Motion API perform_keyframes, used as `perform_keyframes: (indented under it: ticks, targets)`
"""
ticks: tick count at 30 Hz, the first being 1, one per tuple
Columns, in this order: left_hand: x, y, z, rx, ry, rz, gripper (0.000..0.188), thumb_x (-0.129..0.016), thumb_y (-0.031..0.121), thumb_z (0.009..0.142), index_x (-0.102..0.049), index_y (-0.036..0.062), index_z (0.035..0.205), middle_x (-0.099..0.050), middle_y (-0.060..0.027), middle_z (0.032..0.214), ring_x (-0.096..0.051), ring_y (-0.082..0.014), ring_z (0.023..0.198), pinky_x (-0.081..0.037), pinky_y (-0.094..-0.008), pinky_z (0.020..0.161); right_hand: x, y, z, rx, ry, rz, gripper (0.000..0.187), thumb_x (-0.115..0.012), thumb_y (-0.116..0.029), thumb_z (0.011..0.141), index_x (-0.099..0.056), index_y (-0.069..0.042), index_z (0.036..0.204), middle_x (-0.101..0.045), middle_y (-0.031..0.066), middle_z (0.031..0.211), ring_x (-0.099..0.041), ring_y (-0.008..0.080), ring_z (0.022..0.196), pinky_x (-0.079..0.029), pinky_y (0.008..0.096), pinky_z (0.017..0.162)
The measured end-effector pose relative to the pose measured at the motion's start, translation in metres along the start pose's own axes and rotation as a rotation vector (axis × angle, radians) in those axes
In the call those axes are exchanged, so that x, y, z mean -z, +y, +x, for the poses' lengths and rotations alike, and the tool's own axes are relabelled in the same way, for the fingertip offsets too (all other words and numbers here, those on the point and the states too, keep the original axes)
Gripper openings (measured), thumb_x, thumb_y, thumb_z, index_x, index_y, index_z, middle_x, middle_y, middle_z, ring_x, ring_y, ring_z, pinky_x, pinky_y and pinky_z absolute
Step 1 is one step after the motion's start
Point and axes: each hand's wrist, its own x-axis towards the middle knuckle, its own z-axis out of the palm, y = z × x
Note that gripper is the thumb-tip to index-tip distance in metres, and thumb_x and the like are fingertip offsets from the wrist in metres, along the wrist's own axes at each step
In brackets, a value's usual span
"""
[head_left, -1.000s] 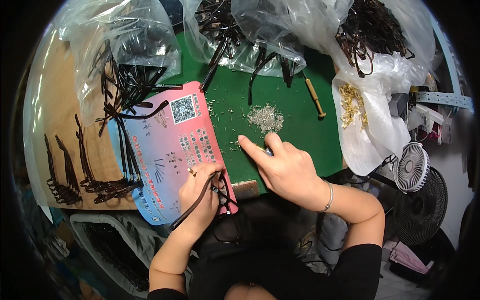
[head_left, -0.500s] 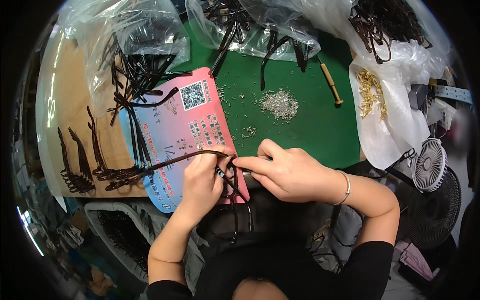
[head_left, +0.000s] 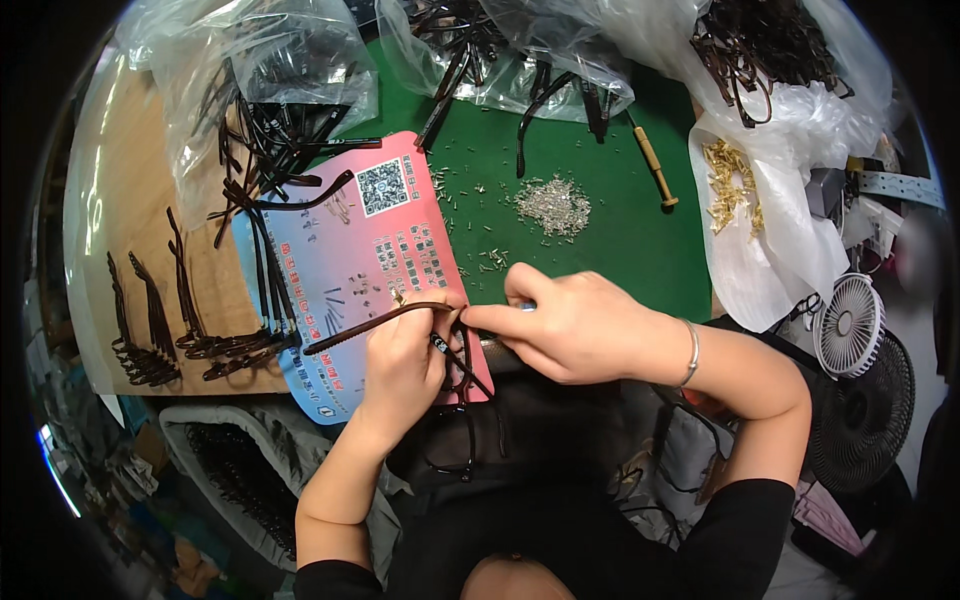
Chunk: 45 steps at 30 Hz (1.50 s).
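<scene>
My left hand [head_left: 405,345] is closed around a dark eyeglass frame [head_left: 468,462], pinching it near the hinge, close to the card's edge. From its fingers a long dark temple arm [head_left: 350,335] reaches out to the left. My right hand [head_left: 575,325] is curled, its index fingertip touching or nearly touching the hinge at the left fingertips. A small bluish bit shows between its fingers, too hidden to name. Beneath the left hand lies a pink and blue printed card [head_left: 400,235] with tiny metal parts on it.
A heap of small silvery metal pieces [head_left: 553,207] lies on the green mat [head_left: 620,240], with a wooden-handled tool [head_left: 655,168] beyond. Gold-coloured parts [head_left: 732,185] rest on white sheeting. Loose temple arms [head_left: 270,150] and glasses frames [head_left: 150,362] sit left; fans [head_left: 848,325] stand right.
My right hand has shifted slightly, its index finger straighter against the hinge. The temple arm's free end now slopes lower to the left. My left hand keeps its grip.
</scene>
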Motion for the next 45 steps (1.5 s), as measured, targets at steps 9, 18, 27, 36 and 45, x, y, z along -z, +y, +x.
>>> perform_keyframes:
  ticks: [9,18,27,36,45]
  targets:
    - [-0.004,-0.003,-0.002,-0.005,0.029,0.049,0.036,-0.047,-0.018,0.066,-0.057,-0.001,0.096,-0.057,-0.0074,0.071,-0.058,-0.0189,0.057,-0.048,-0.0304,0.055,-0.004,0.011,0.004,0.218,0.106,-0.302,0.031,-0.059,-0.013,0.072,-0.054,-0.005,0.101,-0.048,0.0113,0.08,-0.054,0.0214,0.047,-0.044,0.0344,0.04]
    - [-0.002,0.004,0.001,0.106,0.024,-0.011,0.029,-0.051,-0.016,0.071,-0.057,-0.0009,0.095,-0.058,-0.0092,0.073,-0.06,-0.0196,0.061,-0.049,-0.0308,0.056,-0.006,0.012,0.006,0.218,0.118,-0.31,0.028,-0.059,-0.013,0.071,-0.053,-0.005,0.097,-0.049,0.0111,0.081,-0.054,0.0209,0.047,-0.045,0.0331,0.04]
    - [0.004,-0.005,0.004,-0.08,0.165,0.177,0.022,-0.047,-0.012,0.083,-0.059,-0.0012,0.097,-0.059,-0.0077,0.077,-0.058,-0.0124,0.06,-0.048,-0.025,0.056,-0.006,0.005,-0.005,0.118,0.209,-0.299,0.041,-0.06,-0.014,0.071,-0.056,-0.005,0.11,-0.05,0.0099,0.082,-0.057,0.0181,0.053,-0.046,0.0292,0.042]
    - [0.015,-0.001,0.024,-0.055,0.38,0.063,0.042,-0.048,0.003,0.092,-0.039,0.0012,0.133,-0.056,-0.016,0.115,-0.061,-0.0188,0.077,-0.051,-0.031,0.07,0.002,-0.006,-0.022,-0.103,0.199,-0.204,0.039,-0.062,-0.017,0.081,-0.051,-0.005,0.116,-0.047,0.0121,0.088,-0.06,0.0229,0.062,-0.05,0.0326,0.049]
    - [0.021,0.014,-0.027,0.009,0.236,0.054,0.024,-0.06,-0.008,0.078,-0.058,-0.0011,0.101,-0.062,-0.0127,0.09,-0.061,-0.0236,0.078,-0.048,-0.0297,0.069,-0.009,0.0,-0.024,-0.162,0.33,-0.364,0.04,-0.063,-0.009,0.073,-0.057,-0.008,0.113,-0.047,0.0092,0.083,-0.055,0.0194,0.056,-0.047,0.0304,0.048]
